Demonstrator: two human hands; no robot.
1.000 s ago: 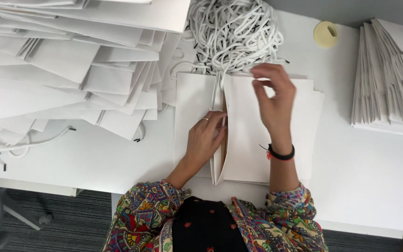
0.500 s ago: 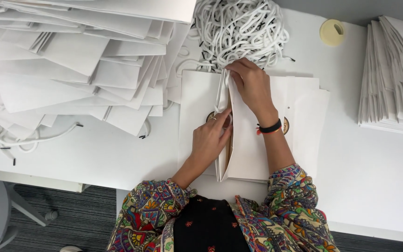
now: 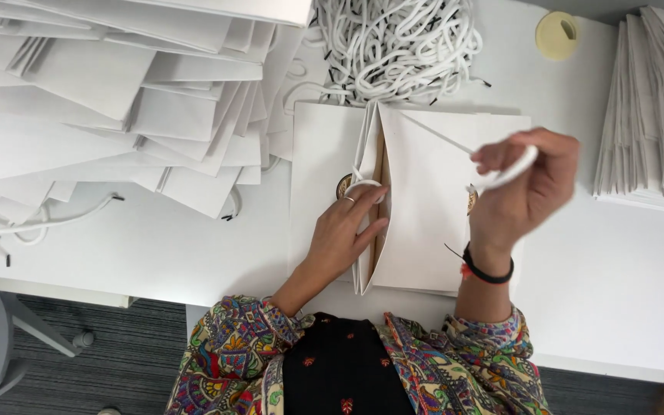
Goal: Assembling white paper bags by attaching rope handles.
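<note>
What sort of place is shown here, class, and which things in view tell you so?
Probably a packing or assembly workbench: a heap of flat white paper bags, a tangle of white cord handles, and a white table where hands fit a cord.

Upper left of the frame is blocked: a sprawling heap of flat white paper bags [image 3: 117,100] covers the surface [image 3: 155,246] from the top edge down to mid-height. Top centre is closed off by a tangle of white cord handles [image 3: 401,42], touching the upper edge of the open white bag [image 3: 424,200] at centre. A second stack of folded bags [image 3: 655,107] occupies the right edge. A yellow tape roll [image 3: 556,35] sits between tangle and stack, narrowing that gap. Loose cords [image 3: 9,223] lie at far left. Bare surface shows lower left of centre, below the heap, and at lower right, below the stack.
</note>
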